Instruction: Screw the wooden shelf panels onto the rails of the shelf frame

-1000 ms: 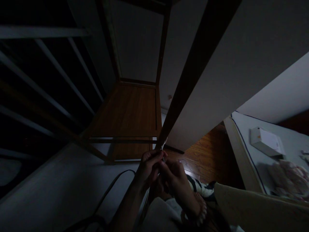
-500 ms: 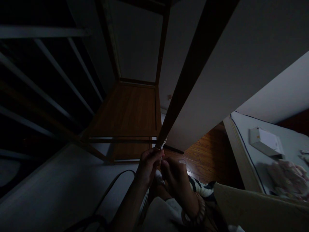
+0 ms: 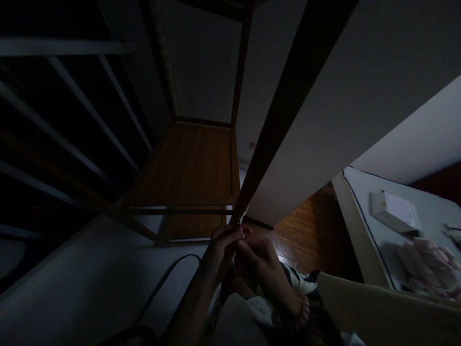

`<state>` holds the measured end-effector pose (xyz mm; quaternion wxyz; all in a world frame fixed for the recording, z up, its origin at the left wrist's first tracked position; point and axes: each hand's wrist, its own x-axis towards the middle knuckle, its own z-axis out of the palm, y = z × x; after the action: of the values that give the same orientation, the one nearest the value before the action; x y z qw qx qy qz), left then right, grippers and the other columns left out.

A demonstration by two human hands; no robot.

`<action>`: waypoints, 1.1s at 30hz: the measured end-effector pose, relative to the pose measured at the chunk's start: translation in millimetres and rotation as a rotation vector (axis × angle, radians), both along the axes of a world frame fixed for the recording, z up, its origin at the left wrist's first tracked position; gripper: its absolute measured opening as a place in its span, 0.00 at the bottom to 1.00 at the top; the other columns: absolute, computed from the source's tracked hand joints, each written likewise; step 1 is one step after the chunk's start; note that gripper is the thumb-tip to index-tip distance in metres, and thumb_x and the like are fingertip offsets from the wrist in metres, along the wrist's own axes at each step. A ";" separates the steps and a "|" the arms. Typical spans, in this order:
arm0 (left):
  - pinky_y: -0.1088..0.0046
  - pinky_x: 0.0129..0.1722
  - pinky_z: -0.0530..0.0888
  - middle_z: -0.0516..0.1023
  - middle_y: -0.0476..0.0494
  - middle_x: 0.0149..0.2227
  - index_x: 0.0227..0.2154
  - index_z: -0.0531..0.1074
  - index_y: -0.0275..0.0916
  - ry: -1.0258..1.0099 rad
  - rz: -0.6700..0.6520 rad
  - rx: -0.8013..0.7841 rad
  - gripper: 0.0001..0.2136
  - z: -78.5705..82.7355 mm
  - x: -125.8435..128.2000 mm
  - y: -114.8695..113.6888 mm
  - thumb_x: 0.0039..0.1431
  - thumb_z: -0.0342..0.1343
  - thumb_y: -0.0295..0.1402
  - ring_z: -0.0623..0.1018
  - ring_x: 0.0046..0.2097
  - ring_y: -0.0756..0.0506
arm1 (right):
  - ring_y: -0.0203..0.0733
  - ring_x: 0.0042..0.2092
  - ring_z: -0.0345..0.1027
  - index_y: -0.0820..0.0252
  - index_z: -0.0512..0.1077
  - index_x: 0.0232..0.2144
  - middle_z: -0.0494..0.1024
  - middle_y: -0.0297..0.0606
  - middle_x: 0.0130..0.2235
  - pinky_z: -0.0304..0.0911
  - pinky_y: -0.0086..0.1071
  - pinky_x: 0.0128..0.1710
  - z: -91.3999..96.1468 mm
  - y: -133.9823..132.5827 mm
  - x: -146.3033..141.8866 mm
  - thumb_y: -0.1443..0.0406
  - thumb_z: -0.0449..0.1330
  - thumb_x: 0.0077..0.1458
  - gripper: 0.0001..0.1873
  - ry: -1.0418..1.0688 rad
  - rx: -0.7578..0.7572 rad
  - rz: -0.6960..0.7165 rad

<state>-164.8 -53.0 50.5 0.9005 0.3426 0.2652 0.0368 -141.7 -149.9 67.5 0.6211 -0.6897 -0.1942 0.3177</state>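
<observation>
In the dim head view, my left hand (image 3: 224, 246) is closed at the lower end of a dark wooden post (image 3: 273, 137), its fingertips pinched together. Just to the right, my right hand (image 3: 260, 257) is closed too, with thumb and fingers meeting close to the left fingertips. Whatever sits between the fingers is too small and dark to name. A thin pale cord (image 3: 246, 210) shows by the post just above the hands. On my right wrist is a beaded band (image 3: 303, 310).
Wooden shelving (image 3: 190, 163) stands ahead beside a white wall. Pale slanted rails (image 3: 86, 110) are at the left. To the right, a mattress (image 3: 363, 185) carries a white box (image 3: 394, 209) and a pink cloth bundle (image 3: 428, 264). A dark strap (image 3: 169, 271) lies at lower left.
Both hands have shifted slightly at the post's end, and the right fingers have curled closer to the left fingertips. The view has moved very little.
</observation>
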 end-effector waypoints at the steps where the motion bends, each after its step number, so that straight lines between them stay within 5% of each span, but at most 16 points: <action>1: 0.83 0.12 0.55 0.64 0.52 0.15 0.20 0.72 0.32 0.001 -0.018 -0.001 0.15 1.0 -0.9 0.1 0.31 0.64 0.39 0.63 0.16 0.56 | 0.25 0.15 0.48 0.64 0.62 0.14 0.59 0.29 0.13 0.42 0.22 0.15 -0.7 0.2 0.2 0.55 0.48 0.54 0.24 0.085 0.032 0.011; 4: 0.83 0.11 0.54 0.65 0.51 0.15 0.17 0.70 0.32 0.002 -0.003 0.023 0.13 2.3 -1.2 -0.3 0.32 0.64 0.37 0.62 0.15 0.57 | 0.26 0.16 0.52 0.64 0.65 0.14 0.62 0.30 0.14 0.45 0.21 0.16 -1.4 -0.9 -2.6 0.54 0.48 0.54 0.24 0.065 0.011 -0.031; 9: 0.85 0.14 0.58 0.66 0.52 0.16 0.14 0.69 0.32 -0.011 0.044 0.002 0.12 0.8 2.3 -0.1 0.31 0.65 0.35 0.64 0.17 0.57 | 0.31 0.23 0.65 0.63 0.73 0.28 0.74 0.36 0.23 0.55 0.21 0.22 -1.5 -3.7 -10.8 0.60 0.53 0.52 0.13 -0.476 -0.214 -0.156; 14: 0.86 0.14 0.55 0.63 0.53 0.12 0.13 0.68 0.32 -0.014 0.048 0.009 0.12 0.1 5.7 0.7 0.32 0.65 0.34 0.61 0.15 0.59 | 0.31 0.21 0.62 0.63 0.70 0.21 0.71 0.38 0.20 0.50 0.23 0.20 -4.0 -0.4 -10.1 0.61 0.49 0.55 0.17 -0.780 -0.324 -0.217; 17: 0.85 0.16 0.57 0.65 0.51 0.14 0.13 0.67 0.32 -0.018 0.071 0.011 0.13 -1.9 5.0 0.7 0.33 0.64 0.35 0.64 0.16 0.58 | 0.29 0.20 0.56 0.64 0.67 0.20 0.66 0.34 0.18 0.46 0.24 0.19 0.9 1.8 -6.8 0.61 0.48 0.55 0.17 -0.569 -0.223 -0.158; 22: 0.84 0.15 0.57 0.64 0.52 0.15 0.21 0.73 0.32 -0.063 0.008 -0.074 0.13 -5.1 1.0 0.8 0.34 0.64 0.37 0.62 0.15 0.58 | 0.25 0.17 0.43 0.64 0.64 0.17 0.55 0.25 0.14 0.41 0.22 0.16 2.4 3.2 -1.2 0.54 0.54 0.49 0.19 0.189 0.136 -0.123; 25: 0.84 0.14 0.57 0.64 0.52 0.14 0.20 0.72 0.32 -0.018 0.040 -0.096 0.13 -3.0 1.6 -1.6 0.30 0.66 0.35 0.61 0.15 0.58 | 0.25 0.16 0.42 0.64 0.65 0.19 0.54 0.24 0.14 0.40 0.22 0.15 -2.4 0.1 -0.6 0.53 0.54 0.48 0.19 0.305 0.189 -0.116; 29: 0.84 0.17 0.62 0.69 0.48 0.19 0.17 0.70 0.31 0.027 0.155 -0.082 0.13 0.0 4.9 -5.0 0.26 0.67 0.32 0.67 0.21 0.56 | 0.29 0.21 0.58 0.64 0.70 0.26 0.67 0.31 0.20 0.52 0.23 0.21 -4.3 -7.5 -3.6 0.58 0.55 0.49 0.13 -0.201 -0.055 -0.205; 33: 0.86 0.15 0.57 0.64 0.51 0.15 0.16 0.70 0.31 -0.011 0.110 -0.084 0.12 -1.3 6.1 -3.8 0.27 0.66 0.32 0.62 0.18 0.58 | 0.34 0.25 0.65 0.62 0.72 0.26 0.74 0.38 0.25 0.56 0.24 0.24 -3.6 -9.9 -7.4 0.64 0.53 0.51 0.09 -0.732 -0.312 -0.226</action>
<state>-158.7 -56.8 49.2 0.9122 0.2889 0.2802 0.0769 -149.1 -159.8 64.0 0.4300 -0.8599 -0.2751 0.0067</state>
